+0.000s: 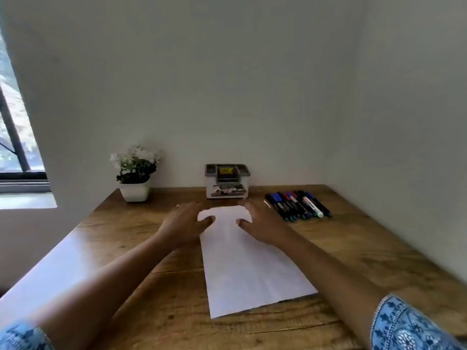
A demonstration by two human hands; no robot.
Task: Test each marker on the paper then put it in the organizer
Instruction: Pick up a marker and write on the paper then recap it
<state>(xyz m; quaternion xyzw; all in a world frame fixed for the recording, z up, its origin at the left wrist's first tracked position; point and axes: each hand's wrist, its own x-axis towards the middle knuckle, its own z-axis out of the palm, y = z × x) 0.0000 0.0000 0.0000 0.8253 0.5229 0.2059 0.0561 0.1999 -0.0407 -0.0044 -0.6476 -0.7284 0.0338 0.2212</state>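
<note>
A white sheet of paper (249,263) lies lengthwise on the wooden desk (353,248). My left hand (185,221) rests on its far left corner and my right hand (260,222) on its far right corner, fingers spread flat, thumbs on the sheet. Several markers (298,205) with blue, red, green and black caps lie side by side to the right of my right hand. A grey and white organizer (226,181) stands against the wall just beyond the paper; its top slots look empty.
A white pot with white flowers (135,174) stands at the back left of the desk. Walls close the desk at the back and right. A window (15,137) is at far left.
</note>
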